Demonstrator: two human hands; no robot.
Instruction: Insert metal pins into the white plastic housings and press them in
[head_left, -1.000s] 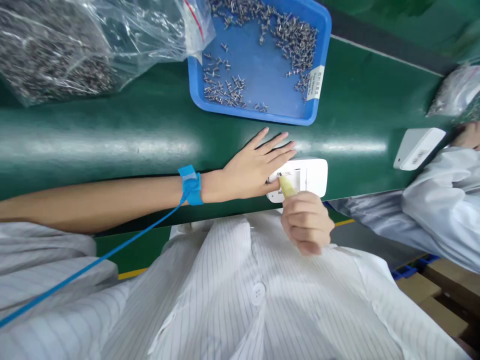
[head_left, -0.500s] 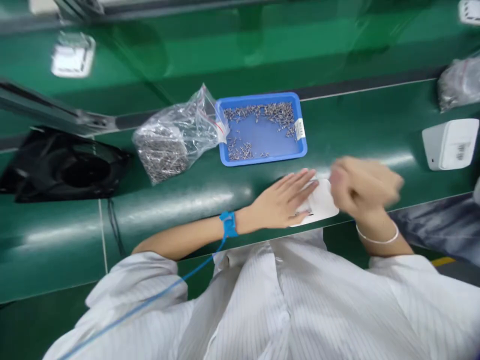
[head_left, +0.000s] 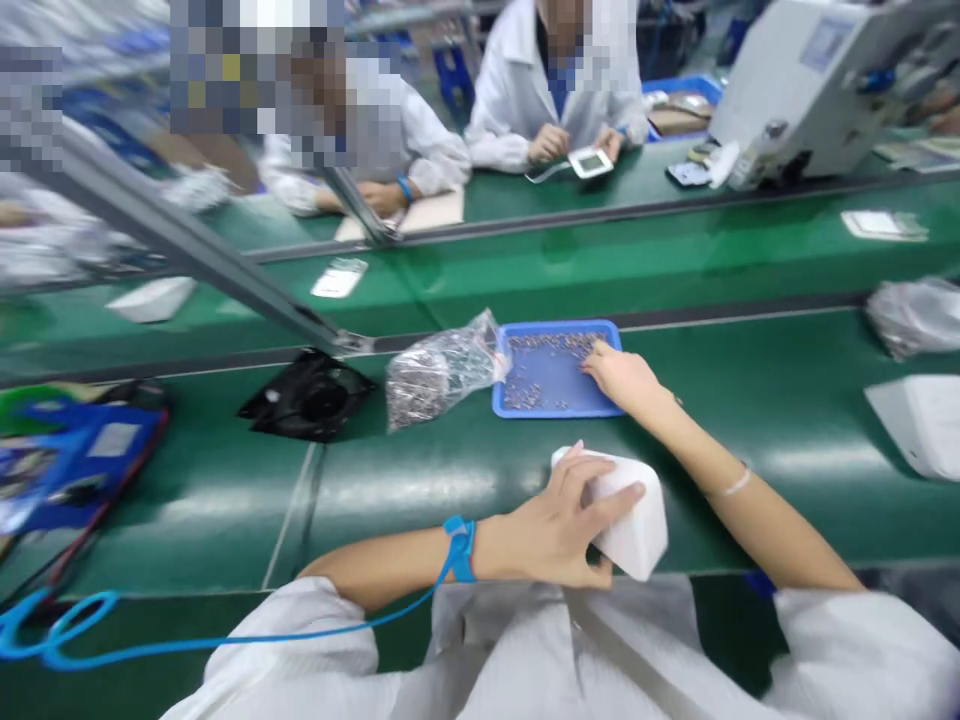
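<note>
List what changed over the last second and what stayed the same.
The right hand left the white casing and reached forward into the blue tray of small metal parts; the yellowish tool it held no longer shows. The left hand stays on the casing, blue wrist strap on, plastic bag beside the tray.

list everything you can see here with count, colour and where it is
white casing: 1, white, near edge of the belt, under the left hand
blue tray: 1, blue, mid belt, holds small metal parts
small metal parts: many, silvery, in the tray
plastic bag: 1, clear, full of metal parts, left of the tray
black fan: 1, black, left of the bag
green belt: 1, green, across the view
co-workers: at least 2, white coats, far side
wrist strap: 1, blue, left wrist
left hand: grips the casing
right hand: reaches into the tray
</note>
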